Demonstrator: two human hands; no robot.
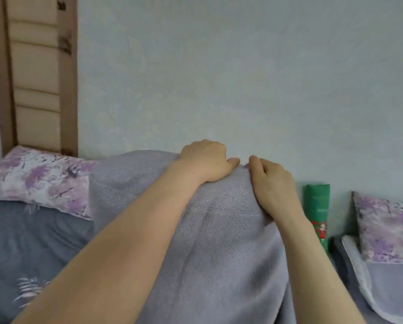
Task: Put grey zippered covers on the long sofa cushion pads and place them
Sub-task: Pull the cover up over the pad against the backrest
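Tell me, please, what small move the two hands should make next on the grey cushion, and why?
Probably tug the fabric snug over the pad's top end. The left hand and right hand both grip the top of the grey covered cushion, close together in front of the wall, and the fabric below them lies in slack folds. No zipper is in view.

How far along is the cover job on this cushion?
Done: the grey cover looks filled, its visible front drawn up to the top edge. In hand: left hand and right hand grip that top edge, near the wall. Left: no zip in view, so closure is unconfirmed; it looks not yet laid in place.
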